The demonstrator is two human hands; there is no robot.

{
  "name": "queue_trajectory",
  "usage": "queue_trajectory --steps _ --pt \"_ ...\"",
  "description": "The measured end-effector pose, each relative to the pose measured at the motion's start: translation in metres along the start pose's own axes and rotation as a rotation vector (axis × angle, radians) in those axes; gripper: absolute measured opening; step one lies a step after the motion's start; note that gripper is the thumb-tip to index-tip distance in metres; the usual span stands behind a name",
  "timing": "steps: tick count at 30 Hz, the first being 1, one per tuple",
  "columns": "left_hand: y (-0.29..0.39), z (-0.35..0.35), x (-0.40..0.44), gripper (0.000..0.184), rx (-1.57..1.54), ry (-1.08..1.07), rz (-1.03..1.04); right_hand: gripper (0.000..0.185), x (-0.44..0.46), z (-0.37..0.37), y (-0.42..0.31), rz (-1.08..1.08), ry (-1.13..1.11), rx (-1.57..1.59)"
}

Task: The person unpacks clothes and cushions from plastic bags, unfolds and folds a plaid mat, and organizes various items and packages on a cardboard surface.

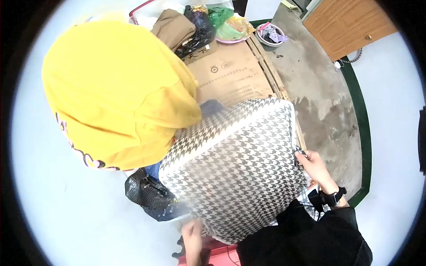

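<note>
A large, boxy storage bag (239, 164) in black-and-white houndstooth cloth, with pale piping, stands tilted in front of me. My right hand (312, 165) is closed on a dark strap at its right side; a black watch is on that wrist. At the bag's lower left corner, my left hand (191, 231) is curled against the cloth, slightly blurred, with its fingertips partly hidden. A bulky yellow cloth piece (115, 93) with a printed edge fills the upper left and overlaps the bag's far left corner. Beside the bag lies a shiny black bag (151, 195).
Flattened cardboard (230, 77) covers a wooden platform behind the bag. Black and green plastic bags (219, 17) and a brown bundle (173, 29) sit at its far end. A basin with cloths (271, 34) stands on the concrete floor (319, 93), near a wooden door (350, 26). Something red (217, 255) is below.
</note>
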State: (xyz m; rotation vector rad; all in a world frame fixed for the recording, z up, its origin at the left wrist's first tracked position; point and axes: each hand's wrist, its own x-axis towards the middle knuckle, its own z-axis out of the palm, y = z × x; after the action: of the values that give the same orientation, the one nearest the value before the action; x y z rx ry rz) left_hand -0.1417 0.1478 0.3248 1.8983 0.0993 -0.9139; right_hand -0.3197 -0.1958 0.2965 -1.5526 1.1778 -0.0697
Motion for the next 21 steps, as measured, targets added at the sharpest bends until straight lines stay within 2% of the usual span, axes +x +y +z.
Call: queue_trajectory --steps 2,4,7,9,12,14,17,18,19,20,21 --pt "0.008 0.035 0.031 0.031 0.097 -0.060 0.103 0.031 0.025 -0.029 -0.003 -0.048 0.045 -0.085" --pt "0.048 0.084 0.063 0.036 -0.034 -0.078 0.113 0.033 0.065 -0.067 -0.020 -0.009 0.079 -0.067" --pt "0.086 0.138 0.108 0.034 0.081 -0.198 0.243 0.036 0.108 -0.117 -0.034 -0.026 0.169 -0.089" --pt "0.121 0.164 0.130 0.029 0.016 -0.280 0.264 0.035 0.138 -0.151 -0.045 -0.137 0.208 -0.215" --pt "0.179 0.201 0.158 0.023 -0.037 -0.301 0.253 0.034 0.193 -0.185 -0.064 -0.189 0.288 -0.079" --pt "0.211 0.225 0.187 0.020 -0.018 -0.362 0.404 0.041 0.245 -0.202 -0.072 -0.329 0.443 -0.302" --pt "0.248 0.251 0.236 0.016 0.008 -0.361 0.413 0.041 0.311 -0.219 -0.090 -0.444 0.495 -0.375" --pt "0.256 0.263 0.253 0.017 0.036 -0.352 0.406 0.040 0.333 -0.218 -0.092 -0.511 0.496 -0.440" --pt "0.257 0.279 0.274 0.021 0.014 -0.349 0.407 0.037 0.365 -0.213 -0.080 -0.610 0.381 -0.233" --pt "0.249 0.292 0.305 0.025 0.023 -0.368 0.413 0.037 0.378 -0.205 -0.081 -0.413 0.156 -0.199" --pt "0.234 0.311 0.337 0.028 -0.002 -0.339 0.404 0.034 0.402 -0.189 -0.072 -0.416 0.151 -0.152"
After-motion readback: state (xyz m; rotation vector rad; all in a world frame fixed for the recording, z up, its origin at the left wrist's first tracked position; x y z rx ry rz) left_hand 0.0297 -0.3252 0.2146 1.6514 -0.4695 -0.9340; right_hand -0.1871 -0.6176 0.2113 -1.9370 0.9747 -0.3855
